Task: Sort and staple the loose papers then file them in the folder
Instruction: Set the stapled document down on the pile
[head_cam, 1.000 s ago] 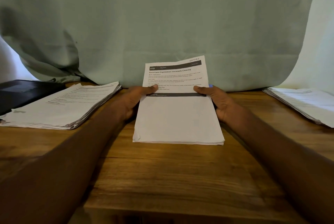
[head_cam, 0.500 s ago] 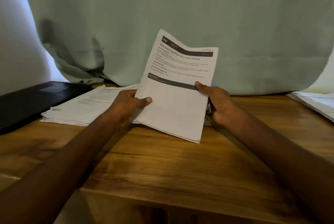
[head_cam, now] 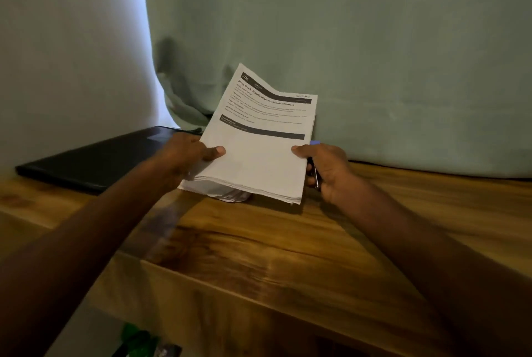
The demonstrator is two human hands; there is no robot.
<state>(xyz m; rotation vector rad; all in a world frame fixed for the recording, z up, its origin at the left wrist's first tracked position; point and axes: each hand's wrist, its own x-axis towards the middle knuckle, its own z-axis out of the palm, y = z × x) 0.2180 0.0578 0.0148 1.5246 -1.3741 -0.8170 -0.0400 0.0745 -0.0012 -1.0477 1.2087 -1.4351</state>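
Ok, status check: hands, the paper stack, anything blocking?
Both hands, left hand and right hand, grip the paper stack, raised and tilted. Right also holds a stapler. Black folder closed at left, path unobstructed.

wooden table [head_cam: 288,241], black folder [head_cam: 95,160] (closed)

Both hands hold a stack of papers [head_cam: 253,160] tilted above the wooden worktop [head_cam: 288,241]. Left hand [head_cam: 187,155] grips the stack's left edge, thumb on top. Right hand [head_cam: 325,166] grips the right edge, thumb on top, with a thin metal thing under the fingers, too hidden to tell. Top sheet has printed text and two dark bands. More paper [head_cam: 230,194] lies under the stack. Black folder [head_cam: 95,155] lies flat at left, closed. Green curtain [head_cam: 345,39] hangs behind.
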